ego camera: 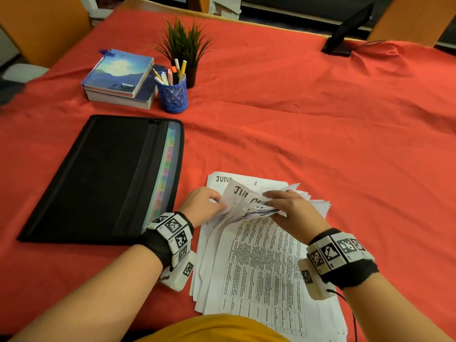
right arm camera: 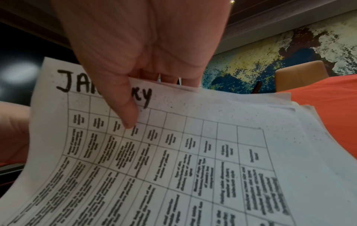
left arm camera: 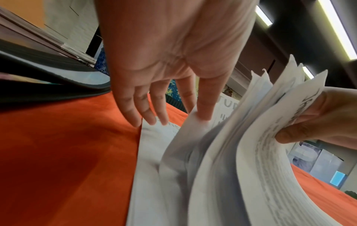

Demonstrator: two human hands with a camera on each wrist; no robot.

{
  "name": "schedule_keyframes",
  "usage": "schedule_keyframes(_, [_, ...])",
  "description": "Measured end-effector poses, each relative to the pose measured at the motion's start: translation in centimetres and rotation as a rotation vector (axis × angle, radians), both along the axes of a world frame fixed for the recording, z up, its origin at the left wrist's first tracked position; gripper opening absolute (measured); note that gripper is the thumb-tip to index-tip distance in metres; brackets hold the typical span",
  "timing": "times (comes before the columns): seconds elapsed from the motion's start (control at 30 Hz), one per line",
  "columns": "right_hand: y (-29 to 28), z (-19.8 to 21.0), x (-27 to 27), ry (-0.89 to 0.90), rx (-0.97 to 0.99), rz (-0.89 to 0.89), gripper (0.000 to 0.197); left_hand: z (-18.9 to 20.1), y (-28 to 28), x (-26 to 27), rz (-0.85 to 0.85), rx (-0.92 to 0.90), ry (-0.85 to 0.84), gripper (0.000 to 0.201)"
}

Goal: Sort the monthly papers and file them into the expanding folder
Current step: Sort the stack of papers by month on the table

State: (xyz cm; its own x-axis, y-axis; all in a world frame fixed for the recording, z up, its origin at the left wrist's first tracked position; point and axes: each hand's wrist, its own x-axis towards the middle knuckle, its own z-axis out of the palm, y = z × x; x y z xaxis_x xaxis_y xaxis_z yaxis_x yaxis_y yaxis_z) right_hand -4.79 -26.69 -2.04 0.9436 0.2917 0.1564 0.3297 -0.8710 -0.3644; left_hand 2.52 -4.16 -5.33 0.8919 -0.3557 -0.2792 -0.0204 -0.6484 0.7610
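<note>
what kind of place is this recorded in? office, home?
Probably an office or meeting room, dressed as a desk. A big table under a red cloth holds a stack of books, a blue pen cup, a small potted plant and a black stand with a cable; orange chairs stand round it.

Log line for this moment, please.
phase: sorting | right hand: grips lifted papers, January on top | left hand: fingers on sheets | expanding folder: flat

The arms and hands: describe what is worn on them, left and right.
Both forearms are bare. Each wrist has a black strap carrying white blocks with black square markers, left band, right band. A thin black cable hangs from the right one.
</note>
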Motion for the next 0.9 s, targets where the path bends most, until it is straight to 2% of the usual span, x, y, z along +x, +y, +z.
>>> schedule_keyframes(0.03, [0.0,0.0,0.0,-0.007,0.001,0.001,0.031,0.1,0.0,-0.1,-0.003,-0.003,-0.004,0.026])
schedule_keyframes(0.1, [0.0,0.1,-0.1,-0.009,0.002,0.003,0.032,-0.4,0.1,0.0,0.034,0.029,-0.009,0.007])
schedule_keyframes(0.2, [-0.1,-0.1,-0.2,0.033,0.006,-0.011,0.031,-0.8,0.3,0.5,0.096,0.055,0.061,0.026])
schedule_keyframes(0.27, [-0.1,-0.1,-0.2,0.095,0.015,-0.039,0.028,-0.3,0.1,0.5,0.065,0.028,0.075,0.020])
schedule_keyframes(0.3, [-0.1,-0.1,-0.2,0.120,0.019,-0.052,0.027,-0.2,0.0,0.5,0.048,0.028,0.064,0.011])
schedule_keyframes(0.33, [-0.1,-0.1,-0.2,0.139,0.024,-0.062,0.027,0.2,-0.1,0.5,0.027,0.027,0.033,0.007])
schedule_keyframes(0.4, [-0.1,0.0,-0.2,0.168,0.030,-0.082,0.026,0.3,-0.1,0.5,0.011,0.024,-0.020,0.030])
schedule_keyframes(0.43, [-0.1,0.0,-0.2,0.179,0.033,-0.089,0.026,0.3,-0.1,0.6,0.022,0.019,-0.035,0.032])
schedule_keyframes(0.57, [-0.1,-0.1,-0.3,0.188,0.056,-0.109,0.030,0.5,-0.1,0.3,0.020,0.031,-0.075,0.010])
schedule_keyframes(0.67, [-0.1,0.1,-0.3,0.196,0.057,-0.100,0.030,0.4,-0.4,0.1,0.034,0.021,-0.133,0.014])
schedule_keyframes(0.9, [-0.1,0.2,0.0,0.194,0.039,-0.074,0.026,0.6,-0.7,-0.8,0.001,-0.014,-0.336,0.007])
